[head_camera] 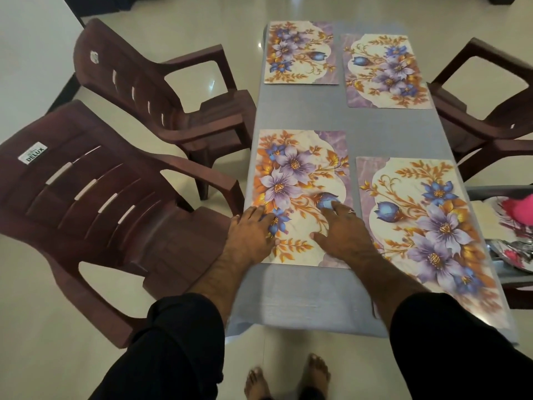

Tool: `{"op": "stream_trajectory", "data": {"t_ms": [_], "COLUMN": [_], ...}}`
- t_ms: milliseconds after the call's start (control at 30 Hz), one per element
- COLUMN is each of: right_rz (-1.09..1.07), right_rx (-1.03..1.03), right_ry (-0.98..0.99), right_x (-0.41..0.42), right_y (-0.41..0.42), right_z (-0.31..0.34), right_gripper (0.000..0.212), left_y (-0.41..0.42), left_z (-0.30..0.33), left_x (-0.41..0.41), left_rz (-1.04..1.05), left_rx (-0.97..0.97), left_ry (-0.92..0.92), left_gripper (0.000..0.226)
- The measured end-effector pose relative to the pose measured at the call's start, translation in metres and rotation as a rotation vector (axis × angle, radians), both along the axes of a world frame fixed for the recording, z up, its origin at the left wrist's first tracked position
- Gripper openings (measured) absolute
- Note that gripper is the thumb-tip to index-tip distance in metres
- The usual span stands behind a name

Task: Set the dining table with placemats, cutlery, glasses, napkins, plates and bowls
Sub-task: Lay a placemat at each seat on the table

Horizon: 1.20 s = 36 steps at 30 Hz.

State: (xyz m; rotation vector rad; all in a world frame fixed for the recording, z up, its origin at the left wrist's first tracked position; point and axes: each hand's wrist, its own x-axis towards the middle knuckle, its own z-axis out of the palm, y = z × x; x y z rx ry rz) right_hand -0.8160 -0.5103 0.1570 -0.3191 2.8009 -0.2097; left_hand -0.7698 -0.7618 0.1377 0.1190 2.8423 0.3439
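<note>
Several floral placemats lie on the grey-clothed table [311, 295]. The near-left placemat [302, 168] is under both my hands. My left hand [252, 229] lies flat on its left edge, fingers straight. My right hand [341, 229] presses flat on its lower right part, fingers spread. A near-right placemat [427, 226] lies beside it. Two more placemats, far left [300, 53] and far right [383, 70], lie at the table's far end.
Two brown plastic chairs, near [95, 203] and far [161, 88], stand left of the table; another [484, 111] stands on the right. At the right edge a surface holds floral plates [516, 255], cutlery and something pink [522, 212]. My bare feet are below the table end.
</note>
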Motion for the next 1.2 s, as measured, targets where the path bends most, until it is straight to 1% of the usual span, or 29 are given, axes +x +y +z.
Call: {"op": "stream_trajectory", "data": {"t_ms": [400,667,800,867,1000,1100,1200], "right_rz": [0.011,0.018,-0.003,-0.034,-0.084,-0.136,-0.176], "right_rx": [0.01,-0.016,-0.119,-0.123,-0.065,-0.073,-0.013], "right_ry": [-0.065,-0.033,0.149,0.171,0.166,0.17,0.13], "right_x": [0.011,0.021,0.012,0.013,0.031,0.048,0.054], "right_y": [-0.002,0.0,0.012,0.026,0.066,0.113,0.165], "right_z": [0.01,0.011,0.024,0.041,0.072,0.08,0.081], "right_gripper": [0.089,0.088,0.08,0.075,0.072,0.071,0.071], "left_y": [-0.002,0.0,-0.006,-0.005,0.034,0.091,0.155], "left_z": [0.007,0.012,0.022,0.033,0.057,0.064,0.061], "left_x": [0.012,0.023,0.022,0.023,0.025,0.029,0.031], "left_rz": [0.024,0.017,0.061,0.081,0.044,-0.042,-0.104], "left_rx": [0.006,0.009,0.012,-0.017,-0.041,-0.034,-0.011], "left_ry": [-0.067,-0.049,0.06,0.086,0.104,0.083,0.053], "left_gripper": [0.075,0.077,0.079,0.081,0.079,0.08,0.081]}}
